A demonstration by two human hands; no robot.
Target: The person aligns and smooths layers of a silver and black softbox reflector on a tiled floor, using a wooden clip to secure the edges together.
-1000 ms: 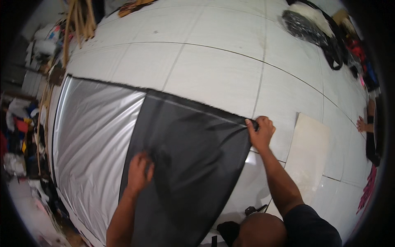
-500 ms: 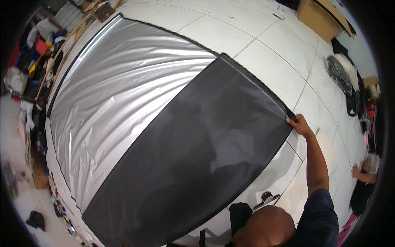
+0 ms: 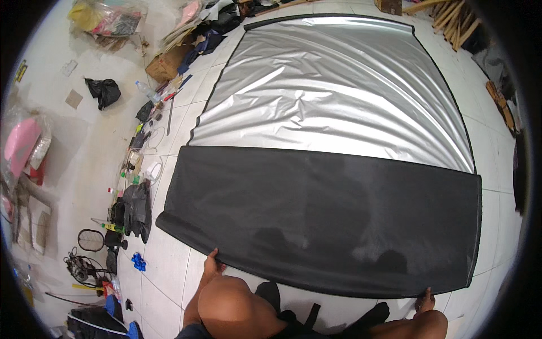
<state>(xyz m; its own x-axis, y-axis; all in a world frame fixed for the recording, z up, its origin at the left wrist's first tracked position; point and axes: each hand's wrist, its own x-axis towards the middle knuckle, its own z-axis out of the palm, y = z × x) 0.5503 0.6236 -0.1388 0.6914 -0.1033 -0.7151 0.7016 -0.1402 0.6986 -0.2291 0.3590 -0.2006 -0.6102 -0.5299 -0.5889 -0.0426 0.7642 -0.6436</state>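
Note:
A large fabric sheet lies on the tiled floor, its silver side (image 3: 316, 90) showing at the far part. The near part is folded over and shows the black side (image 3: 327, 209), with its near edge curved and thick like a fold or roll. My left hand (image 3: 211, 268) grips that near edge left of the middle, thumb on top and the other fingers mostly hidden beneath. Close to the near right corner, my right hand (image 3: 424, 301) is closed on the same edge, partly covered by my knee. Black trim runs along the silver part's sides.
Clutter lines the left: a black plastic bag (image 3: 137, 209), a clear bottle (image 3: 148, 90), a cardboard box (image 3: 169, 63) and a blue object (image 3: 138, 261). Wooden sticks (image 3: 456, 22) lie at the far right. My bent knees are by the sheet's near edge.
The view has turned, so the sheet now lies squarely ahead. My right hand still holds the black part by its edge near a corner. My left hand has come into view on the near edge.

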